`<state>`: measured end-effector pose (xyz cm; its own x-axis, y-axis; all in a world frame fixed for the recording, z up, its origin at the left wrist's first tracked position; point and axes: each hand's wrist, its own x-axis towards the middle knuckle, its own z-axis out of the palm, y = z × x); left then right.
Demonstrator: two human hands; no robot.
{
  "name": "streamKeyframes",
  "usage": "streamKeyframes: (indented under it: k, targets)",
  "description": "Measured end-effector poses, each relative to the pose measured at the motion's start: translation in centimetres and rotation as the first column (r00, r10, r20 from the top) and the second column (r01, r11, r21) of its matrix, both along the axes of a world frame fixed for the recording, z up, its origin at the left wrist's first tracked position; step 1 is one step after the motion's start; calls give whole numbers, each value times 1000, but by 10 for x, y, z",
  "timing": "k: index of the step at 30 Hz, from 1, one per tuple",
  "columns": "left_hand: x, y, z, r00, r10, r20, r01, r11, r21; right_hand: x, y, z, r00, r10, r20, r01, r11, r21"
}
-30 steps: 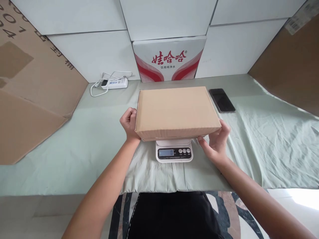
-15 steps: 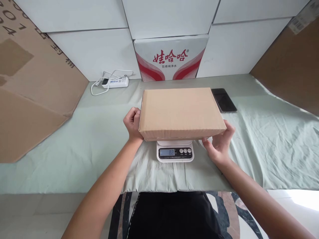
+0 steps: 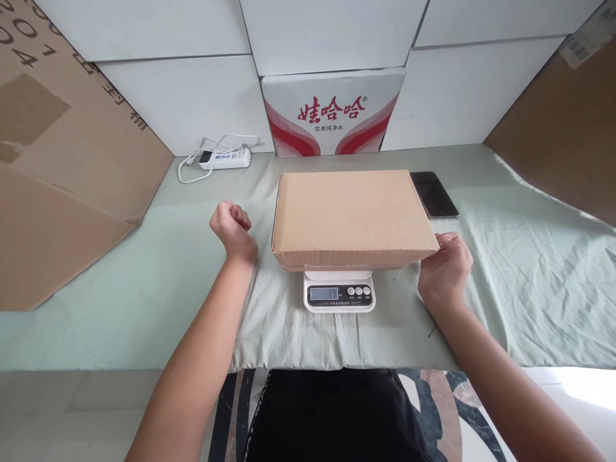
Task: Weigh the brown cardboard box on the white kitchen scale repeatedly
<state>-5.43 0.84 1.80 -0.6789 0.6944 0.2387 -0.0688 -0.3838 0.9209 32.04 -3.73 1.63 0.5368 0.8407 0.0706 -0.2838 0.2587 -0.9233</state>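
Observation:
A closed brown cardboard box [image 3: 351, 215] rests on a small white kitchen scale [image 3: 339, 307], hiding most of its platform. The scale's front panel shows; its lit display seems to read 79, with round buttons to the right. Left of the box, and apart from it, my left hand [image 3: 233, 231] is closed in a loose fist with nothing seen in it. My right hand [image 3: 445, 269] is beside the box's near right corner, its fingers curled in at the edge; whether they still touch the cardboard I cannot tell.
A dark phone [image 3: 436, 194] lies behind the box on the right. At the back left is a white power strip [image 3: 225, 158] with a cable. A white-and-red carton [image 3: 332, 112] stands against white panels. Large cardboard sheets flank the green cloth [image 3: 144, 289] on both sides.
My left hand has come off the box and moved left. My right hand has shifted right and its thumb has left the box's underside. The display reading has dropped from about 82.

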Motion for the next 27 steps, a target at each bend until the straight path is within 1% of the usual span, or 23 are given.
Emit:
streamKeyframes:
  k: [3, 6, 10, 21, 24, 27]
  targets:
    - [2, 0, -1, 1000, -14, 12, 14, 1000, -14, -1, -4, 2, 998, 43, 44, -43, 999, 2]
    - [4, 1, -1, 1000, -2, 30, 3, 1000, -9, -3, -7, 7, 995, 61, 81, -62, 998, 11]
    - [5, 1, -2, 1000, -9, 13, 9, 1000, -2, -7, -9, 12, 997, 54, 56, -54, 999, 0]
    - [17, -6, 7, 998, -52, 38, 53, 999, -12, -6, -9, 8, 989, 91, 118, -95, 995, 33]
    - [18, -7, 7, 997, -61, 55, 61, 998, -4, -7, -10, 10, 989, 96, 113, -100, 995, 24]
    - [21, -9, 8, 993, -110, 36, 109, 994, 5, -9, -10, 13, 990, 97, 104, -99, 995, 16]
